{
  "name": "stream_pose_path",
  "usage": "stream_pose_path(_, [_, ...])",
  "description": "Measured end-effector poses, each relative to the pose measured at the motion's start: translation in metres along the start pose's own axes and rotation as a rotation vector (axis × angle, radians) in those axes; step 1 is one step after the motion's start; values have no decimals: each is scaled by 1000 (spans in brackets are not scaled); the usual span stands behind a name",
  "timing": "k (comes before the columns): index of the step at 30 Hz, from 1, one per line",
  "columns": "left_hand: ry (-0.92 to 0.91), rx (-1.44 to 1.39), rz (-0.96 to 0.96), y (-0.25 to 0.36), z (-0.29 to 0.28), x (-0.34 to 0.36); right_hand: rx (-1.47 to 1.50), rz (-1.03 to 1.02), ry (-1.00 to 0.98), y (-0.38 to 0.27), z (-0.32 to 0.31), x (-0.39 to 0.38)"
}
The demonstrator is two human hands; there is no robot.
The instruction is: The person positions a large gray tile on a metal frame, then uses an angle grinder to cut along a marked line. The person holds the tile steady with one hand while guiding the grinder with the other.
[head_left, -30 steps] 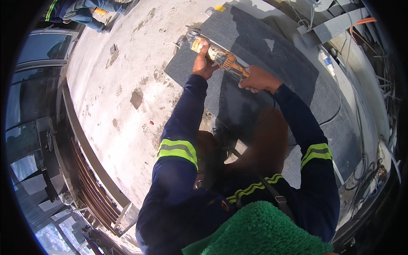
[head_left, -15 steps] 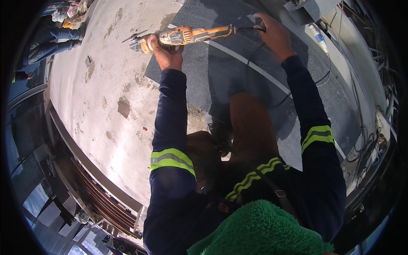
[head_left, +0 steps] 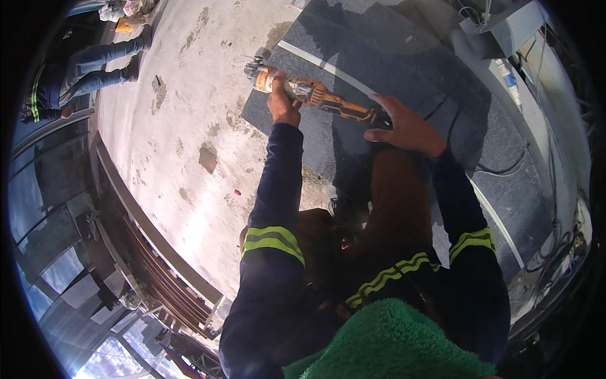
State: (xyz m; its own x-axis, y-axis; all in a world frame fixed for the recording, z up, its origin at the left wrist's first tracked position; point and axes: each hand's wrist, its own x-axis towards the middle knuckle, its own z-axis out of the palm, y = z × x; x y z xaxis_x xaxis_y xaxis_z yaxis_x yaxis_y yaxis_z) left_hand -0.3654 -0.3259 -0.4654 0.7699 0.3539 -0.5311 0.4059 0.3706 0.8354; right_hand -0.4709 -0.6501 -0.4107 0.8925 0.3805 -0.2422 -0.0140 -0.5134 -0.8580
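My left hand point(head_left: 283, 104) is wrapped round the front body of an orange and grey angle grinder point(head_left: 315, 95), whose disc end points to the far left. The grinder is held up over the dark grey slab point(head_left: 429, 57). At its rear end my right hand point(head_left: 410, 126) has thumb and fingers spread apart on either side of the handle. Whether the right palm touches the handle cannot be made out. A dark cord point(head_left: 453, 120) shows beyond the right wrist. A pale straight strip point(head_left: 328, 67) runs across the slab, partly hidden behind the right hand and arm.
Another person's legs point(head_left: 101, 69) are at the far left. Below them runs a metal rail point(head_left: 145, 218). A blue and white plug connector point(head_left: 509, 81) and loose cables lie along the right side, near a grey metal box point(head_left: 514, 28). Small flat scraps point(head_left: 207, 160) lie on the concrete.
The grinder has come nearer and tilted, its rear end now lower. My right hand has moved from the cord down to the handle's rear end. The view has shifted somewhat.
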Motion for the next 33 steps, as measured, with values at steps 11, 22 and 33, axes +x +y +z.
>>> stream_pose_path(11, [-158, -39, -17, -7, 14, 96, -286, 10, -39, -14, 58, 124])
stream_pose_path(22, [-256, -183, -77, -14, 14, 168, -267, -90, 83, -7, 69, 176])
stream_pose_path(33, [-224, -195, -67, -19, 16, 173, -332, -50, 85, -5, 75, 184])
